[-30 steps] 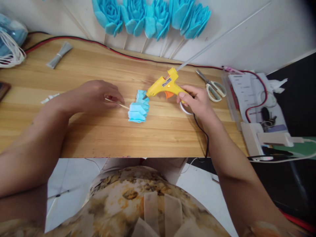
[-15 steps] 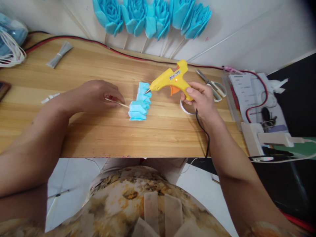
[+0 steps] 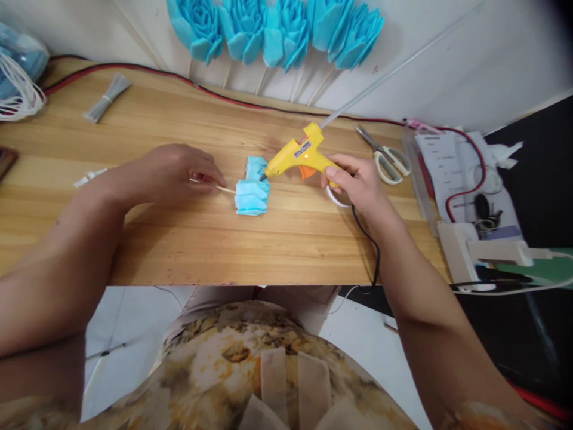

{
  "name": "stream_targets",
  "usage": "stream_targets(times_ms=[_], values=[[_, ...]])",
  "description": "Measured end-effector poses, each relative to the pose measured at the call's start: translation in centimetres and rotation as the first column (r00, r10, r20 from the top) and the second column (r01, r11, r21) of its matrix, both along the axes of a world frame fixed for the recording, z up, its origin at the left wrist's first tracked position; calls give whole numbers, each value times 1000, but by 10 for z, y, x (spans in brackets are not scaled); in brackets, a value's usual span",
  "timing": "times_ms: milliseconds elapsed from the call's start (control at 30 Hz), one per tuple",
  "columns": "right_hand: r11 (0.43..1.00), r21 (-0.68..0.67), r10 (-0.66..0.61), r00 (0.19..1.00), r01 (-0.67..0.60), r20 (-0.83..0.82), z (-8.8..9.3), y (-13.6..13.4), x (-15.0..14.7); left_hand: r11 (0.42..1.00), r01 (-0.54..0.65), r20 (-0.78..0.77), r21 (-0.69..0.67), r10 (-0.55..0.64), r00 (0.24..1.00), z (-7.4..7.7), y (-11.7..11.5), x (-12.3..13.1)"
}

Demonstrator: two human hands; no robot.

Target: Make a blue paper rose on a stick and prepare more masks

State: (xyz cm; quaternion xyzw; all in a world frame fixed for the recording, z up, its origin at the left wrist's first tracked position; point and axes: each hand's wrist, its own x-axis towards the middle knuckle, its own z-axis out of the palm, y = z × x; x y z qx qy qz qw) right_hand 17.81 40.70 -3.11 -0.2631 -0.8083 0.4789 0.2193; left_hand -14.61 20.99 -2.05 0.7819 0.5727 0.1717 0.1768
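Observation:
Between the fingers of my left hand [image 3: 197,170] is a thin wooden stick [image 3: 226,190]. Its right end runs into a small roll of folded blue paper [image 3: 252,198]. From the roll a loose end of blue strip [image 3: 256,166] stretches away toward the back of the table. My right hand [image 3: 351,179] grips a yellow hot glue gun [image 3: 298,154] by its handle. The nozzle points down and left, right at the strip beside the roll; whether it touches cannot be made out. A clear glue stick [image 3: 358,98] sticks out of the gun's back.
Several blue paper roses [image 3: 286,36] on sticks lean on the back wall. Scissors [image 3: 388,158] and a white ring of tape [image 3: 336,196] lie on the right, with a power strip [image 3: 456,251] beyond. A bundle of grey ties [image 3: 107,98] lies at back left.
The glue gun has moved left and slightly down, closer to the roll. The blue strip's free part looks shorter, and the roll has turned a little. My left hand stays nearly in place.

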Motion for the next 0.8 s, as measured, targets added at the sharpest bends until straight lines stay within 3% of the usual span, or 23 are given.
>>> stream_targets(times_ms=[367,800], values=[[999,-33,-9,999,8,-31,-1,1,0,991,89,53,96,-94,994,-6,1,-6],[977,-190,-140,956,92,-257,-3,3,-3,990,97,86,102,-106,991,-7,2,-7]])
